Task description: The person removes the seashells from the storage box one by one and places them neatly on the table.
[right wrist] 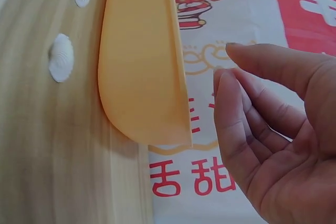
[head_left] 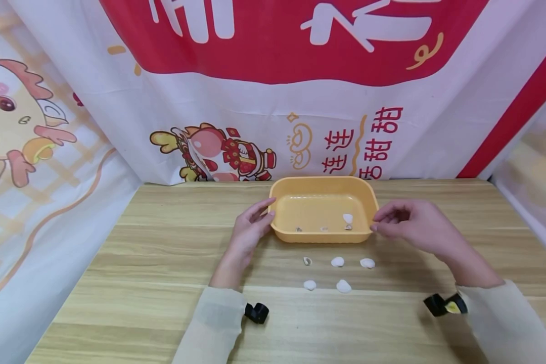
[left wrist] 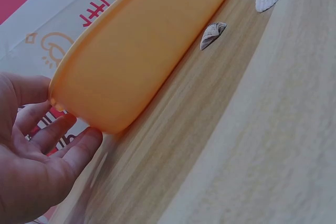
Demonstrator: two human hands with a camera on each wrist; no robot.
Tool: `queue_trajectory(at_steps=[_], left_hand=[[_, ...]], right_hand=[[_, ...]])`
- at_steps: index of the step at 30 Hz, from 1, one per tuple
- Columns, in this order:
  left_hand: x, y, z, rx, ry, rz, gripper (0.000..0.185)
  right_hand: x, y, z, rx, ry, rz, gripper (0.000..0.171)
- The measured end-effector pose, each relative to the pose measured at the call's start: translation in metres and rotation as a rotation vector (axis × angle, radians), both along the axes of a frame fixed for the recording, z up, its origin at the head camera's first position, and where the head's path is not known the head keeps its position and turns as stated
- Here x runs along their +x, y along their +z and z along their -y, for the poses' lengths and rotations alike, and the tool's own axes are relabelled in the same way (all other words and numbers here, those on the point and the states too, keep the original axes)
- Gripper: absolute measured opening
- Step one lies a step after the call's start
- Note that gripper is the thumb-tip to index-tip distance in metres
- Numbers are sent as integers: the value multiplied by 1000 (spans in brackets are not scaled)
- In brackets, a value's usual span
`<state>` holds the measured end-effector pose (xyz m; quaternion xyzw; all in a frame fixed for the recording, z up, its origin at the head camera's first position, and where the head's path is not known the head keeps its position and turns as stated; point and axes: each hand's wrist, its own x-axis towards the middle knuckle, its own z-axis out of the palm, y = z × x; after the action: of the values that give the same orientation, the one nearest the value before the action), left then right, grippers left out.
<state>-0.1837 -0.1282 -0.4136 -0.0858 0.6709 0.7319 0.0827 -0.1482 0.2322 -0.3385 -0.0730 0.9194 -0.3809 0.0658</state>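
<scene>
Tray (head_left: 324, 202) first — the yellow plastic one sits on the wooden table (head_left: 164, 253) near the far edge, in front of a printed banner (head_left: 273, 101), with a hand at each end. The left hand (head_left: 250, 230) rests its straight fingers against the tray's left wall, thumb up at the rim; the left-wrist view shows the fingers (left wrist: 73, 145) loose and holding nothing. The right hand (head_left: 414, 225) hovers at the right rim with relaxed fingers gathered toward the thumb; whether it touches the tray I cannot tell, and the right-wrist view shows nothing between the fingertips.

Steadying seems to be the step in hand, so judged from here it goes best with light, even pressure from both sides — enough to keep the light tray from sliding.

Counted, largest to smallest: one table, one banner, one tray, two hands. Five shells lie on the table in front of the tray, three in a row (head_left: 337, 261) and two nearer the person (head_left: 344, 286). Inside the tray I count four small pieces (head_left: 348, 218), though the three darker ones are too small to name.
</scene>
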Motion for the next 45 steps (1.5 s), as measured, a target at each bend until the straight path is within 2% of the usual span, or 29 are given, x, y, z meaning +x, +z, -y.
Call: queue_trajectory(at_steps=[4, 12, 20, 26, 33, 41, 45], left_hand=[[1, -1, 1, 0, 2, -3, 38], [0, 0, 1, -5, 5, 10, 38], [2, -1, 0, 7, -3, 12, 38], [2, -1, 1, 2, 7, 14, 38], [1, -1, 0, 3, -1, 9, 39], [1, 0, 0, 8, -6, 4, 39], [0, 1, 0, 8, -4, 4, 38]], right_hand=[[-19, 1, 11, 1, -7, 23, 30], [-49, -9, 32, -23, 25, -15, 27], [-66, -19, 50, 190, 56, -12, 27], [-71, -21, 62, 291, 55, 32, 20], [-71, -23, 67, 319, 60, 93, 10], [-71, -30, 72, 449, 119, 19, 8], [-71, -30, 73, 467, 123, 7, 7]])
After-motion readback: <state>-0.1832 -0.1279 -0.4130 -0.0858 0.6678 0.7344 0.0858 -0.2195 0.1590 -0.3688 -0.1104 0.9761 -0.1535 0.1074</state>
